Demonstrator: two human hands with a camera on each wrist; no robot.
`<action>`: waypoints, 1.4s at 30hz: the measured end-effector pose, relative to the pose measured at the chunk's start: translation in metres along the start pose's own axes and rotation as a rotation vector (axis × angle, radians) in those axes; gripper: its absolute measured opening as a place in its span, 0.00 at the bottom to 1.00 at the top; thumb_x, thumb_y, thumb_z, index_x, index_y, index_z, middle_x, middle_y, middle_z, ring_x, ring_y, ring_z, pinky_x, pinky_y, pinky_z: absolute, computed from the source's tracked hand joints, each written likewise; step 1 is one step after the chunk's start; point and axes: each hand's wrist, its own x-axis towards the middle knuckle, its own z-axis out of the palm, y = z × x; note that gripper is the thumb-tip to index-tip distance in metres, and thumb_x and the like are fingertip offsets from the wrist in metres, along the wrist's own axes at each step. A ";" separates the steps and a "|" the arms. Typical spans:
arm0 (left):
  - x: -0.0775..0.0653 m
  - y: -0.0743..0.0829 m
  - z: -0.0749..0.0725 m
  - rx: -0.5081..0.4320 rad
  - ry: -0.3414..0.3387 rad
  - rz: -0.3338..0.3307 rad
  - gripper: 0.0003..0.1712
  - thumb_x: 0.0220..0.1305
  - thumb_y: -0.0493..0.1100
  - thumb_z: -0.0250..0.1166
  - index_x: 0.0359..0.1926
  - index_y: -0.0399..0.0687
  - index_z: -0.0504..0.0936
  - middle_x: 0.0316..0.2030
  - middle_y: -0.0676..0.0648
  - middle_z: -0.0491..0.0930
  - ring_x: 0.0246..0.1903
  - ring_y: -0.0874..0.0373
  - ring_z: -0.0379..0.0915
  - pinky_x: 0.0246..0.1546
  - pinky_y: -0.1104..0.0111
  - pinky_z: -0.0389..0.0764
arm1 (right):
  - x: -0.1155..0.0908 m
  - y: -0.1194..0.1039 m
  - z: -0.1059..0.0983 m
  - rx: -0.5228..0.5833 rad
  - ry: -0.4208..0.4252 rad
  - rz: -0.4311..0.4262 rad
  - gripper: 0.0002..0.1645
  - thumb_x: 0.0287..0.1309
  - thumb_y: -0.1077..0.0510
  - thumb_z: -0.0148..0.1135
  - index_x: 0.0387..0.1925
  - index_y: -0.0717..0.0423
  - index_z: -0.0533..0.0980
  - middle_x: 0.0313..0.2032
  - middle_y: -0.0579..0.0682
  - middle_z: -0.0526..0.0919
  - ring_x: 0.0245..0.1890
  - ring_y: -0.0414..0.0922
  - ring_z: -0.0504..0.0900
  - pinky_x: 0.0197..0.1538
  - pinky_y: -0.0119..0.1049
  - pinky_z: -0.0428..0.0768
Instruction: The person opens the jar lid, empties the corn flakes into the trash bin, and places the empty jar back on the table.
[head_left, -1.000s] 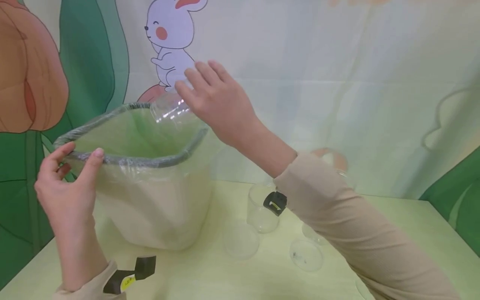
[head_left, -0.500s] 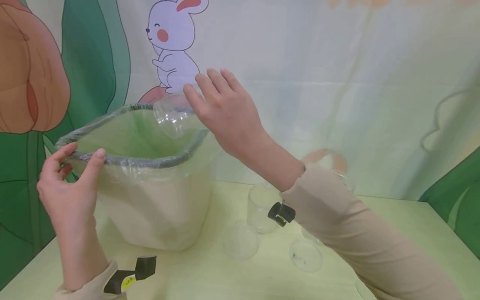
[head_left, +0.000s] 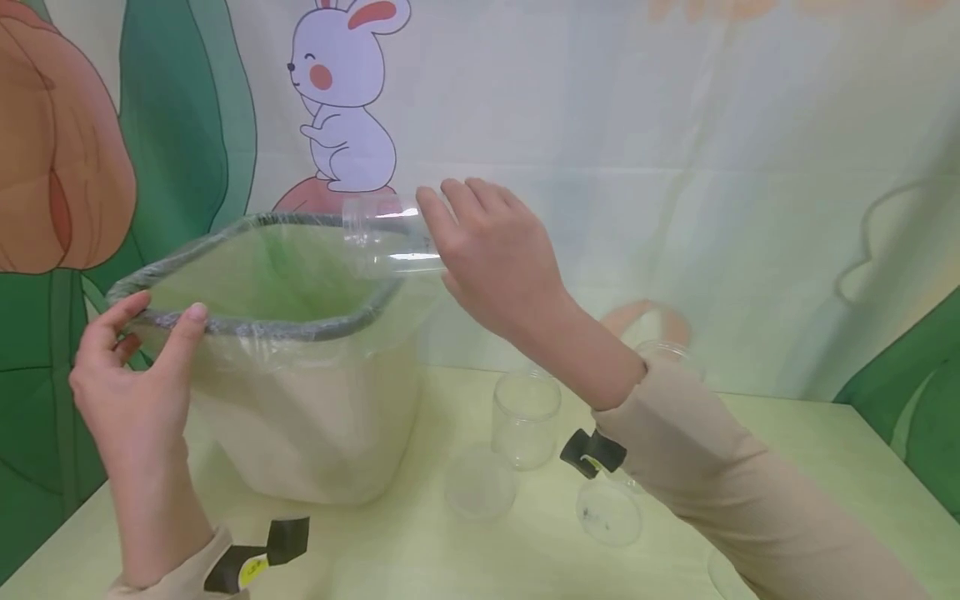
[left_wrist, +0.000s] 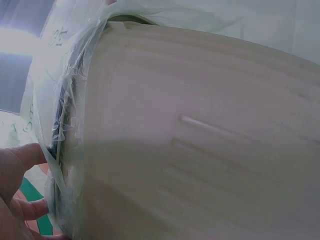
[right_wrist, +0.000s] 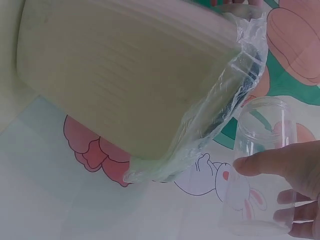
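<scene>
A beige trash can [head_left: 300, 425] stands on the table, its grey rim covered by a clear plastic bag. My left hand [head_left: 131, 400] grips the rim at the near left corner, thumb and fingers at the edge. My right hand [head_left: 498, 250] holds a clear plastic jar [head_left: 386, 237] on its side, its open mouth above the can's right rim. Seen from the right wrist, the thumb lies on the near side of the jar [right_wrist: 265, 120] and fingers curl around behind. A few small dark specks show on the jar near the hand.
To the right of the can an open clear jar [head_left: 525, 421] stands upright. Near it lie a round clear lid [head_left: 480, 483] and a second lid [head_left: 609, 512] with dark specks. Another jar [head_left: 667, 350] is partly hidden behind the right sleeve. A printed curtain [head_left: 675, 167] hangs behind.
My right hand has moved right and down with the jar. The jar, tilted mouth-down over the can before, now lies nearly level. The left hand stays on the rim.
</scene>
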 end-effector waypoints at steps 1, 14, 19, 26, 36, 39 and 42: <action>0.000 0.000 0.000 -0.001 0.002 0.004 0.29 0.50 0.50 0.69 0.55 0.60 0.74 0.59 0.59 0.63 0.53 0.64 0.57 0.51 0.66 0.62 | -0.002 0.000 -0.001 0.011 0.000 0.007 0.22 0.43 0.70 0.51 0.45 0.62 0.74 0.36 0.55 0.80 0.36 0.50 0.78 0.44 0.36 0.76; -0.002 -0.003 0.003 0.059 0.033 0.011 0.30 0.51 0.53 0.67 0.57 0.62 0.72 0.61 0.58 0.59 0.53 0.65 0.55 0.47 0.67 0.64 | -0.025 0.006 -0.014 0.136 -0.048 0.099 0.35 0.36 0.57 0.73 0.50 0.63 0.74 0.42 0.55 0.80 0.43 0.51 0.79 0.41 0.38 0.79; -0.002 -0.003 0.003 0.069 0.036 0.009 0.30 0.52 0.54 0.67 0.57 0.63 0.72 0.62 0.57 0.58 0.53 0.65 0.55 0.48 0.67 0.64 | -0.036 0.007 -0.019 0.159 -0.042 0.132 0.37 0.35 0.54 0.75 0.50 0.62 0.73 0.44 0.55 0.80 0.44 0.50 0.79 0.38 0.39 0.80; -0.003 -0.004 0.003 0.079 0.034 0.010 0.30 0.52 0.54 0.66 0.58 0.63 0.71 0.62 0.57 0.58 0.54 0.65 0.55 0.51 0.65 0.64 | -0.050 0.011 -0.026 0.198 0.003 0.158 0.38 0.34 0.53 0.75 0.50 0.63 0.73 0.45 0.56 0.80 0.45 0.51 0.78 0.38 0.40 0.80; -0.002 -0.004 0.004 0.072 0.038 0.023 0.30 0.52 0.54 0.67 0.57 0.62 0.72 0.61 0.57 0.59 0.53 0.65 0.55 0.51 0.65 0.63 | -0.070 0.015 -0.035 0.219 0.051 0.165 0.40 0.32 0.51 0.77 0.50 0.63 0.73 0.45 0.57 0.80 0.45 0.52 0.79 0.36 0.41 0.80; -0.002 -0.004 0.004 0.074 0.040 0.027 0.30 0.51 0.54 0.67 0.57 0.62 0.72 0.61 0.57 0.59 0.53 0.65 0.55 0.51 0.65 0.63 | -0.076 0.015 -0.038 0.237 0.075 0.163 0.40 0.30 0.52 0.77 0.49 0.64 0.73 0.44 0.58 0.80 0.44 0.53 0.79 0.37 0.41 0.80; -0.002 -0.004 0.004 0.081 0.041 0.023 0.30 0.51 0.54 0.67 0.57 0.62 0.72 0.61 0.57 0.59 0.53 0.66 0.55 0.51 0.65 0.63 | -0.082 0.015 -0.041 0.243 0.088 0.177 0.41 0.28 0.52 0.78 0.49 0.64 0.74 0.44 0.57 0.81 0.43 0.52 0.80 0.33 0.41 0.81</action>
